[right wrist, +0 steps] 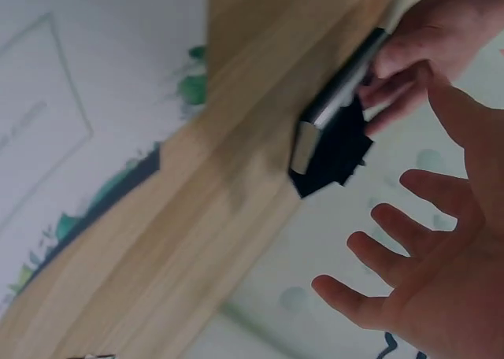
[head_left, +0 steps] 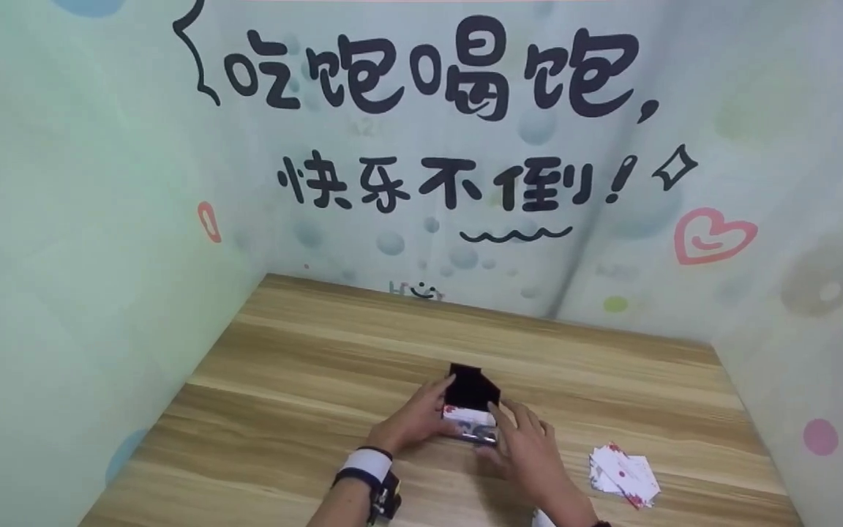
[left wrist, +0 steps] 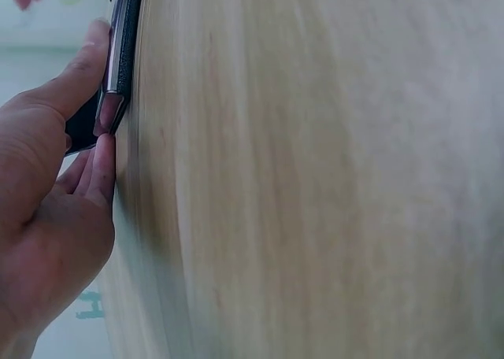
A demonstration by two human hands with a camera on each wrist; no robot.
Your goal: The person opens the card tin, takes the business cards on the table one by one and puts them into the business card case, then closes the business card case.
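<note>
A small black card case [head_left: 473, 389] stands with its flap raised at the middle of the table, and white cards with red print [head_left: 469, 416] show inside it. My left hand [head_left: 416, 419] grips the case by its left side, thumb on the near face and fingers behind, as the left wrist view shows with the case's shiny edge [left wrist: 118, 83]. My right hand [head_left: 531, 443] is at the case's right side in the head view. In the right wrist view, the right hand's fingers [right wrist: 370, 245] are spread and apart from the case [right wrist: 335, 115].
A loose pile of white cards with red flowers [head_left: 623, 474] lies to the right on the wooden table [head_left: 304, 351]. Close to the right wrist is a white card with green leaves [right wrist: 102, 83]. Printed cloth walls [head_left: 421, 249] stand behind and at both sides.
</note>
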